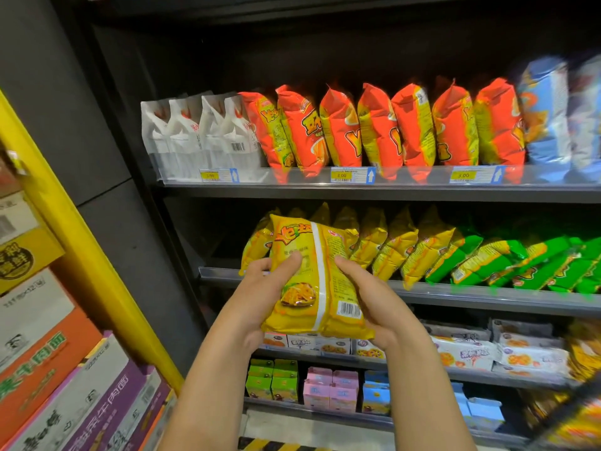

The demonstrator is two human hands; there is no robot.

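A yellow snack bag with a barcode at its lower right is held up in front of the second shelf. My left hand grips its left edge, thumb across the front. My right hand grips its right edge and lower corner from behind. Behind the bag, a row of several matching yellow bags stands on that shelf, and the bag's top overlaps the leftmost ones.
Green bags fill the shelf's right part. The shelf above carries white packs, orange bags and blue bags. Lower shelves hold small boxes. Stacked cartons and a yellow post stand at the left.
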